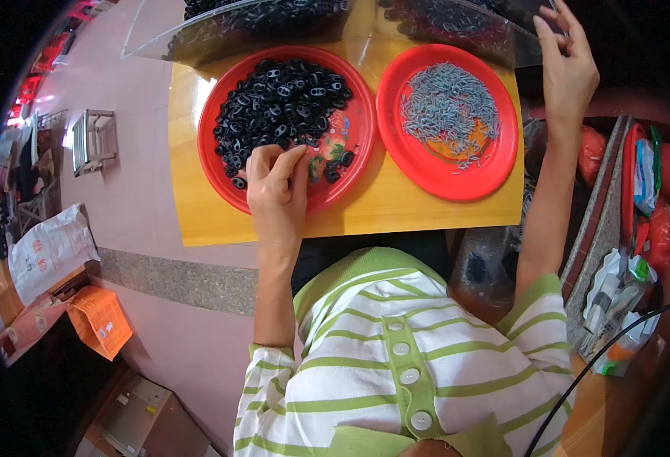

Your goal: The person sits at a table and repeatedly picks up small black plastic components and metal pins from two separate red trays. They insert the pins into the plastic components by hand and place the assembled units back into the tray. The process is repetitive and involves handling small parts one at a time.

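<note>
Two-holed black pieces (pixel 274 99) and grey screws (pixel 445 99) are kept on separate red plates (pixel 390 114), presumably against mixing. At six o'clock on the pieces' plate, the left hand (pixel 275 183) is pinched together; the right hand's (pixel 571 76) closure, toward one, cannot be told. The tabletop (pixel 396 217) is left unwalled at six, bounded at twelve by clear bins (pixel 175 32).

Left hand (pixel 278 179) at black parts (pixel 278 99), right hand (pixel 569 76) near clear bin (pixel 519 50)

1. Shirt (pixel 335 369): white, green stripes, short sleeves (pixel 262 392).
2. Sleeve cuffs (pixel 537 293) and broad hem (pixel 350 270): plain green.
3. Placket (pixel 414 397): green; four round pale buttons (pixel 409 376) visible.
4. Collar (pixel 373 442): green.
5. Legwear (pixel 327 251): dark, mostly hidden.
</note>
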`<action>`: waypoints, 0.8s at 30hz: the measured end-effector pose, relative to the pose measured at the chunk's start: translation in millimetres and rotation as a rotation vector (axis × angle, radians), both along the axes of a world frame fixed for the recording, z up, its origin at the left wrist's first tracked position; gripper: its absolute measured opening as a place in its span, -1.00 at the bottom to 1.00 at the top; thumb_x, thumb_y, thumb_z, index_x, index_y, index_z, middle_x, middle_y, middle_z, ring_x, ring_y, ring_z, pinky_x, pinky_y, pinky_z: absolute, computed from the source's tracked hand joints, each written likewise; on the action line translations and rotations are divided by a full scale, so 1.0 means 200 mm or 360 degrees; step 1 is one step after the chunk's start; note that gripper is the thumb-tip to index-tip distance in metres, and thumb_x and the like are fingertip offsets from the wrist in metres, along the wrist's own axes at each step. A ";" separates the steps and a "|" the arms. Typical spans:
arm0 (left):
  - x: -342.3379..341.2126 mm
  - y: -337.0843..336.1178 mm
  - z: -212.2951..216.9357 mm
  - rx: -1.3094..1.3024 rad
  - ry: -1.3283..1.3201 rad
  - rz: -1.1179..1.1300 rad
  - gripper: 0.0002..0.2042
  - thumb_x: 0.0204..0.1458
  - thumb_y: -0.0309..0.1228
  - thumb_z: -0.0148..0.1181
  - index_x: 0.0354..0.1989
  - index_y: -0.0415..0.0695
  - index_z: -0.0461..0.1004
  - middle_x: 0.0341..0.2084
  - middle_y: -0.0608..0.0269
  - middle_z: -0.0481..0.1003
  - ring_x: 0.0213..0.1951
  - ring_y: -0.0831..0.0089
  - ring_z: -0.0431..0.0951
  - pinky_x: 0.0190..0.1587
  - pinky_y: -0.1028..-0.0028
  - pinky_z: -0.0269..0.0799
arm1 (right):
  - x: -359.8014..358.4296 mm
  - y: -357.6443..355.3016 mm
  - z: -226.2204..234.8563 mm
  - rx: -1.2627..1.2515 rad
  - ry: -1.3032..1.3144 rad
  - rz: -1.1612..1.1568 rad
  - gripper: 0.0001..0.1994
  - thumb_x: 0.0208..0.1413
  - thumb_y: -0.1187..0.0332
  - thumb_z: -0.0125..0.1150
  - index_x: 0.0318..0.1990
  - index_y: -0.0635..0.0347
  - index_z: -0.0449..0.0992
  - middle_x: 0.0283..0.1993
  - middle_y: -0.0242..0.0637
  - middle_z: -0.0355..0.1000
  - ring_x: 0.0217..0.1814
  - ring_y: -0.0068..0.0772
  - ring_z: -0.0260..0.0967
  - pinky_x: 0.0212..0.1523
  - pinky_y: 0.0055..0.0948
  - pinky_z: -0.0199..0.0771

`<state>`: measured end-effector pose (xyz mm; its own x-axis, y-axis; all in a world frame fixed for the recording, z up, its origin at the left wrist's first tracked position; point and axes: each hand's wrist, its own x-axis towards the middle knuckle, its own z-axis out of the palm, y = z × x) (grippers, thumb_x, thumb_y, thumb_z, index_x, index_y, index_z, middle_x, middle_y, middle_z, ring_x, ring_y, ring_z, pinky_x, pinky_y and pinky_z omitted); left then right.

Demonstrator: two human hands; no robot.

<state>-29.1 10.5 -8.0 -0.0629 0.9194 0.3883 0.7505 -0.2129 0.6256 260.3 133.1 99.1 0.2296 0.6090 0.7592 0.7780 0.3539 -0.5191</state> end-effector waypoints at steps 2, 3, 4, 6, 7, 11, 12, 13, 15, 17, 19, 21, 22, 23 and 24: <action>0.03 0.03 0.00 0.0036 0.0144 -0.0019 -0.85 -0.11 -0.51 0.29 -0.32 -0.20 0.55 -0.42 0.14 0.40 -0.37 0.32 0.42 -0.36 0.45 0.36 | 0.08 -0.10 -0.08 -0.0408 0.0086 0.0282 -0.80 0.11 0.40 0.17 -0.11 0.20 0.54 -0.15 -0.40 0.49 -0.17 -0.68 0.37 -0.13 -0.65 0.34; 0.04 0.02 -0.01 -0.0067 0.0098 0.0058 -0.81 -0.15 -0.45 0.32 -0.32 -0.18 0.55 -0.41 0.14 0.40 -0.32 0.26 0.39 -0.29 0.37 0.35 | 0.10 -0.12 -0.17 -0.0535 0.0095 0.0497 -0.81 0.11 0.42 0.17 -0.13 0.23 0.54 -0.17 -0.41 0.49 -0.16 -0.69 0.36 -0.11 -0.66 0.33; 0.05 0.03 0.00 -0.0062 0.0135 0.0051 -0.80 -0.16 -0.46 0.32 -0.32 -0.20 0.54 -0.41 0.13 0.39 -0.32 0.24 0.39 -0.28 0.35 0.34 | 0.04 -0.21 -0.18 -0.0669 0.0296 0.0580 -0.86 0.05 0.40 0.22 -0.23 0.20 0.56 -0.28 -0.34 0.50 -0.28 -0.59 0.40 -0.22 -0.59 0.37; 0.07 0.05 0.00 -0.0050 0.0201 0.0036 -0.80 -0.18 -0.48 0.32 -0.34 -0.23 0.52 -0.40 0.10 0.38 -0.31 0.20 0.37 -0.26 0.32 0.31 | 0.03 -0.32 -0.25 -0.0861 0.0038 0.0692 -0.87 0.02 0.43 0.22 -0.28 0.25 0.54 -0.31 -0.34 0.48 -0.29 -0.57 0.39 -0.25 -0.59 0.35; 0.08 0.06 0.00 -0.0053 0.0197 0.0046 -0.79 -0.19 -0.48 0.32 -0.34 -0.23 0.52 -0.41 0.10 0.38 -0.32 0.19 0.37 -0.26 0.31 0.32 | 0.04 -0.38 -0.28 -0.0995 -0.0023 0.0745 -0.88 -0.02 0.44 0.23 -0.31 0.27 0.53 -0.37 -0.32 0.44 -0.32 -0.51 0.39 -0.30 -0.55 0.33; 0.09 0.06 -0.01 -0.0060 0.0205 0.0003 -0.80 -0.18 -0.48 0.32 -0.35 -0.23 0.51 -0.42 0.12 0.38 -0.31 0.21 0.37 -0.26 0.32 0.32 | 0.07 -0.57 -0.35 -0.1506 -0.0132 0.0629 -0.86 -0.06 0.41 0.25 -0.34 0.25 0.51 -0.41 -0.24 0.39 -0.31 -0.30 0.41 -0.32 -0.39 0.34; 0.09 0.06 0.00 -0.0057 0.0203 -0.0015 -0.81 -0.18 -0.48 0.32 -0.36 -0.23 0.51 -0.42 0.12 0.39 -0.31 0.21 0.37 -0.25 0.32 0.31 | 0.09 -0.61 -0.37 -0.1509 -0.0205 0.0579 -0.85 -0.07 0.39 0.26 -0.35 0.24 0.50 -0.40 -0.22 0.39 -0.30 -0.25 0.41 -0.31 -0.36 0.35; 0.09 0.06 0.00 -0.0053 0.0201 -0.0032 -0.81 -0.18 -0.48 0.32 -0.36 -0.23 0.51 -0.41 0.12 0.39 -0.31 0.21 0.37 -0.25 0.32 0.31 | 0.12 -0.64 -0.38 -0.1513 -0.0278 0.0530 -0.84 -0.08 0.37 0.27 -0.37 0.23 0.50 -0.40 -0.19 0.38 -0.29 -0.20 0.41 -0.31 -0.32 0.35; 0.09 0.06 0.01 -0.0091 0.0191 -0.0066 -0.81 -0.17 -0.49 0.31 -0.36 -0.24 0.51 -0.41 0.12 0.39 -0.30 0.21 0.37 -0.24 0.32 0.31 | 0.15 -0.66 -0.38 -0.1359 -0.0453 0.0372 -0.82 -0.10 0.33 0.29 -0.38 0.22 0.48 -0.37 -0.18 0.40 -0.29 -0.15 0.41 -0.29 -0.29 0.36; 0.08 0.06 0.01 -0.0134 0.0180 -0.0080 -0.81 -0.16 -0.48 0.31 -0.35 -0.24 0.50 -0.40 0.12 0.39 -0.29 0.21 0.36 -0.22 0.32 0.30 | 0.18 -0.67 -0.38 -0.1350 -0.0556 0.0329 -0.80 -0.11 0.30 0.30 -0.40 0.22 0.47 -0.35 -0.17 0.41 -0.29 -0.13 0.42 -0.29 -0.28 0.37; 0.09 0.06 0.01 -0.0115 0.0199 -0.0078 -0.82 -0.14 -0.46 0.30 -0.35 -0.24 0.51 -0.40 0.11 0.39 -0.29 0.20 0.37 -0.22 0.32 0.30 | 0.19 -0.65 -0.38 -0.1482 -0.0590 0.0398 -0.78 -0.12 0.28 0.30 -0.40 0.21 0.45 -0.35 -0.17 0.42 -0.29 -0.14 0.43 -0.29 -0.28 0.38; 0.09 0.06 0.00 -0.0094 0.0201 -0.0067 -0.83 -0.12 -0.46 0.28 -0.35 -0.24 0.51 -0.41 0.10 0.40 -0.29 0.20 0.37 -0.22 0.32 0.30 | 0.15 -0.63 -0.40 -0.1577 -0.0365 0.0482 -0.77 -0.09 0.27 0.28 -0.40 0.23 0.44 -0.37 -0.18 0.42 -0.34 -0.17 0.42 -0.33 -0.30 0.35; 0.10 0.05 -0.01 -0.0086 0.0196 -0.0064 -0.84 -0.10 -0.46 0.27 -0.35 -0.24 0.52 -0.41 0.10 0.40 -0.29 0.21 0.37 -0.22 0.32 0.30 | 0.12 -0.61 -0.41 -0.1622 -0.0249 0.0522 -0.77 -0.08 0.26 0.26 -0.40 0.23 0.43 -0.38 -0.18 0.42 -0.36 -0.19 0.41 -0.34 -0.31 0.33; 0.10 0.05 -0.01 -0.0077 0.0191 -0.0062 -0.85 -0.09 -0.46 0.26 -0.36 -0.25 0.52 -0.42 0.11 0.40 -0.29 0.21 0.37 -0.22 0.32 0.30 | 0.09 -0.59 -0.41 -0.1619 -0.0295 0.0480 -0.79 -0.08 0.31 0.29 -0.38 0.23 0.44 -0.37 -0.15 0.45 -0.31 -0.15 0.43 -0.30 -0.25 0.38; 0.10 0.05 -0.02 -0.0079 0.0167 -0.0065 -0.87 -0.07 -0.47 0.24 -0.36 -0.24 0.52 -0.43 0.11 0.40 -0.30 0.21 0.37 -0.22 0.32 0.30 | 0.06 -0.57 -0.45 -0.1456 -0.0188 0.0510 -0.79 -0.08 0.32 0.28 -0.37 0.24 0.45 -0.37 -0.14 0.44 -0.30 -0.15 0.43 -0.30 -0.25 0.38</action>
